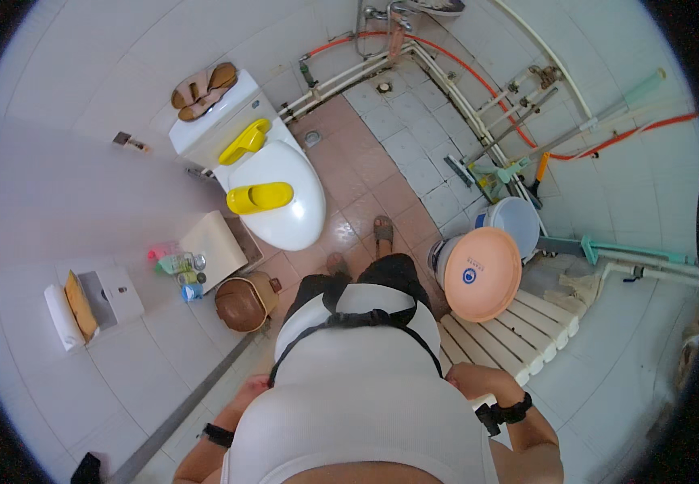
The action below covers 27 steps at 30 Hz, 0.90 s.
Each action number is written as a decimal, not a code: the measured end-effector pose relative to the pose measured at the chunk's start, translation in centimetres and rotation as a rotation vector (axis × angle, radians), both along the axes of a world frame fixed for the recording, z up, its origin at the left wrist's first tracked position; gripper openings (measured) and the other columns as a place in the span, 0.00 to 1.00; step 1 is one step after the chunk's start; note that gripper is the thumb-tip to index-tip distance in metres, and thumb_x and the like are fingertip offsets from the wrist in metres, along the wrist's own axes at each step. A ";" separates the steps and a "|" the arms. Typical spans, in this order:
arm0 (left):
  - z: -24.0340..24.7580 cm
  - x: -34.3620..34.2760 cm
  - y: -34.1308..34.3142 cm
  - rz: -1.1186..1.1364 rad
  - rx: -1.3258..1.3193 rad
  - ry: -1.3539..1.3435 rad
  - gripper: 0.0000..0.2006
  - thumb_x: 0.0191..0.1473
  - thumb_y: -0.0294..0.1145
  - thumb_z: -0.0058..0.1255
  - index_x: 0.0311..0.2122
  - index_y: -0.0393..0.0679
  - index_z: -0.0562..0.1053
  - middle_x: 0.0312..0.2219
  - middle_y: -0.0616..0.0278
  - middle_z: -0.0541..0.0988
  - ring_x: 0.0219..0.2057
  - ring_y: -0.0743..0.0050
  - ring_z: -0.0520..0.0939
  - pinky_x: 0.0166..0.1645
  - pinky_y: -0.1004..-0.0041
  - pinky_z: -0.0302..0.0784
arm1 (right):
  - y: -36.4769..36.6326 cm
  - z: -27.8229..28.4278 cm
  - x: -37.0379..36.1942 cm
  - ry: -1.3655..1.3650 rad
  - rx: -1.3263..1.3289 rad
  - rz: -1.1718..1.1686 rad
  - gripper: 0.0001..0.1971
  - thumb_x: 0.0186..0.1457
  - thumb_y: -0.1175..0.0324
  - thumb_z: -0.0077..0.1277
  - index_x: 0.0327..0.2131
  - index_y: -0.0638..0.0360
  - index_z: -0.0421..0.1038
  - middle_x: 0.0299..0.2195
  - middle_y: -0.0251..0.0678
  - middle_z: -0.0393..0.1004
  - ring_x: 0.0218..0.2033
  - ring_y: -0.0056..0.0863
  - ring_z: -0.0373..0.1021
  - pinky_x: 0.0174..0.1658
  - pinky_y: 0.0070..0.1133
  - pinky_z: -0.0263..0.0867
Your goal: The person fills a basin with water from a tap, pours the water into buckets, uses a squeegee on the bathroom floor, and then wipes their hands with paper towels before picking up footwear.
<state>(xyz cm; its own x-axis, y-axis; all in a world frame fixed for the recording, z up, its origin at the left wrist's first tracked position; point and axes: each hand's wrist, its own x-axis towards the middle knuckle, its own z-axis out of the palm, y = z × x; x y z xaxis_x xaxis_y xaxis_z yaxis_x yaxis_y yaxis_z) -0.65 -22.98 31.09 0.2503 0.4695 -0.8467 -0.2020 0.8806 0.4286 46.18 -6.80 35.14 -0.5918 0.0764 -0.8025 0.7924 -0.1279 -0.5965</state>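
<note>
My left hand (252, 391) is at my left hip, fingers curled in beside the end of a black waist strap (373, 318) worn over my white top. At my right hip, my right hand (474, 379) is closed near the strap's other end. My body and the angle hide the fingertips, so what they grip, if anything, cannot be made out. Ahead to the left stands a white toilet (301, 214) with its lid down. One yellow slipper (260, 198) lies on the lid, another yellow slipper (244, 142) behind it. Brown sandals (204, 91) rest on the tank.
A brown bin (243, 305) and several bottles (189, 274) are at left, below a wall tissue box (95, 304). At right, a peach basin (482, 274) tops a bucket beside a white bucket (519, 224) and slatted white panel (519, 323). A red hose (478, 73) follows the walls.
</note>
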 end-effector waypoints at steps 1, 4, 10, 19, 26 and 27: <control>0.6 -1.2 -0.4 0.026 -0.008 -0.078 0.09 0.48 0.18 0.49 0.37 0.35 0.74 0.35 0.63 0.77 0.37 0.78 0.75 0.40 0.78 0.72 | 1.4 0.8 -0.1 0.169 0.016 0.054 0.08 0.44 0.68 0.50 0.24 0.64 0.72 0.19 0.46 0.71 0.19 0.37 0.66 0.25 0.26 0.61; 5.6 -1.9 5.1 -0.054 0.150 -0.136 0.09 0.50 0.20 0.49 0.39 0.34 0.74 0.36 0.60 0.78 0.39 0.77 0.75 0.44 0.76 0.71 | 6.7 6.1 -2.6 0.186 -0.029 0.088 0.09 0.44 0.67 0.51 0.25 0.64 0.73 0.19 0.44 0.72 0.20 0.38 0.68 0.26 0.27 0.62; 6.6 -3.0 6.7 -0.288 0.362 -0.196 0.12 0.53 0.22 0.47 0.44 0.34 0.73 0.41 0.58 0.77 0.42 0.74 0.75 0.49 0.75 0.69 | 8.9 6.5 -4.8 0.220 -0.030 0.154 0.09 0.45 0.70 0.51 0.32 0.59 0.76 0.24 0.39 0.76 0.22 0.31 0.70 0.27 0.22 0.64; 3.0 -5.7 9.0 -0.482 0.525 0.663 0.13 0.51 0.25 0.49 0.43 0.36 0.71 0.35 0.55 0.78 0.36 0.64 0.78 0.44 0.69 0.72 | 9.7 7.0 -5.8 0.103 0.466 -0.036 0.11 0.48 0.65 0.50 0.35 0.57 0.75 0.26 0.41 0.75 0.30 0.40 0.71 0.35 0.29 0.66; 3.3 -6.6 19.7 -0.651 0.871 1.208 0.13 0.48 0.23 0.49 0.42 0.37 0.71 0.33 0.47 0.76 0.35 0.48 0.77 0.40 0.61 0.71 | 15.6 13.1 -5.1 0.153 1.191 -0.201 0.12 0.46 0.74 0.50 0.38 0.59 0.71 0.30 0.43 0.72 0.33 0.44 0.69 0.37 0.30 0.65; 4.6 -5.1 22.0 -0.724 0.820 1.267 0.14 0.47 0.24 0.50 0.42 0.37 0.71 0.34 0.48 0.76 0.35 0.47 0.76 0.40 0.60 0.70 | 16.5 13.4 -5.1 0.107 1.311 -0.117 0.14 0.46 0.70 0.52 0.39 0.58 0.73 0.29 0.39 0.74 0.32 0.39 0.70 0.37 0.30 0.64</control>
